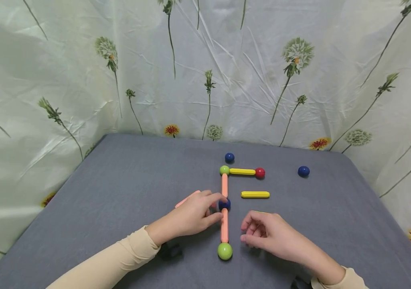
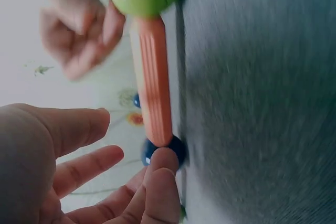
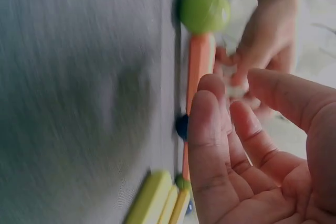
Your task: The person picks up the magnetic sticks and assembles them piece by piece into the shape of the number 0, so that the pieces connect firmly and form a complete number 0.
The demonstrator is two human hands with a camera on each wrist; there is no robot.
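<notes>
Two salmon rods, the nearer rod (image 1: pixel 225 225) and the farther rod (image 1: pixel 225 185), stand in a line joined at a dark blue ball (image 1: pixel 225 204). A green ball (image 1: pixel 225 251) caps the near end. At the far end, another green ball (image 1: pixel 225 170) joins a yellow rod (image 1: pixel 242 171) that leads to a red ball (image 1: pixel 260 173). My left hand (image 1: pixel 199 213) has its fingertips at the middle blue ball, thumb apart in the left wrist view. To the right of the line, my right hand (image 1: pixel 272 235) hovers with loosely bent fingers, holding nothing.
A loose yellow rod (image 1: pixel 255 194) lies beyond my right hand, and a yellow-green rod (image 3: pixel 149 198) lies nearer it. Another salmon rod (image 1: pixel 187 198) is partly hidden behind my left hand. Loose blue balls (image 1: pixel 229 157) (image 1: pixel 303 171) sit farther back. A floral curtain hangs behind the grey table (image 1: pixel 147 168).
</notes>
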